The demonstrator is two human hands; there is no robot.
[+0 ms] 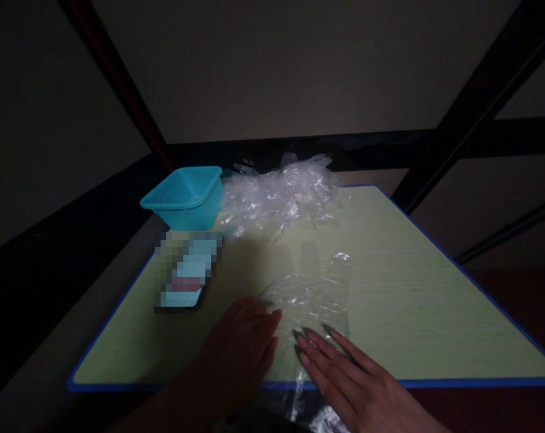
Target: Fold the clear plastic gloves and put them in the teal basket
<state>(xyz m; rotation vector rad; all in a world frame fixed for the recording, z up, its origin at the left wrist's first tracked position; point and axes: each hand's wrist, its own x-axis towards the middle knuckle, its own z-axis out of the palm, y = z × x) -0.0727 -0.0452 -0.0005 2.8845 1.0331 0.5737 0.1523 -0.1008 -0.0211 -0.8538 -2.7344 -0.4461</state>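
Note:
A clear plastic disposable glove [306,294] lies spread on the table, its finger parts pointing away from me and its near end hanging past the front edge. My left hand [240,343] rests at the glove's left side, fingers loosely bent and a small gap between thumb and forefinger; it is in deep shadow. On the glove's lower right part lies my right hand [349,373], open, with fingers stretched out flat. A heap of clear plastic gloves [286,189] is piled at the back of the table.
A turquoise plastic basin [186,207] stands at the back left corner. Nearer to me is a phone-like flat object [189,273], blurred by pixels. The pale yellow table [417,300] has a blue rim, with dark-framed panels behind it. More clear plastic [317,412] shows below the front edge.

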